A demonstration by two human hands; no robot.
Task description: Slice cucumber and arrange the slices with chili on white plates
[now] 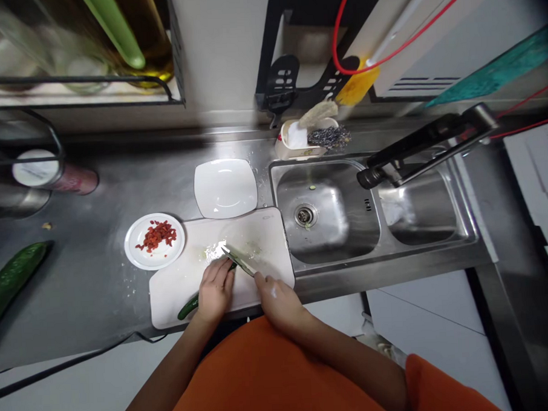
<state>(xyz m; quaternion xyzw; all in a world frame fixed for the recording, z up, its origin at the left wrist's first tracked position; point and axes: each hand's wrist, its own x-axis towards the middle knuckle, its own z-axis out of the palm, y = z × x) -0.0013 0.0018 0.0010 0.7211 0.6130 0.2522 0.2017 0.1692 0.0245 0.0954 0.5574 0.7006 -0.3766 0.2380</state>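
Observation:
On the white cutting board (169, 295) lies a dark green cucumber (189, 307), partly covered by my left hand (215, 290). The fingers of that hand curl over the cucumber and press it to the board. My right hand (280, 299) is closed around the handle of a knife (238, 260). The knife's blade points up and to the left, close beside the cucumber's cut end at my left fingertips. Wet green traces mark the board beyond the blade. Behind the board sits a white square plate (225, 188) with nothing on it.
A round white plate (131, 243) holding chopped red pieces (156, 236) touches the board's left corner. Another cucumber (14, 280) lies at far left. The steel sink (338, 227) with its black faucet (407, 145) adjoins the board's right. A scrubber holder (299, 150) stands behind it.

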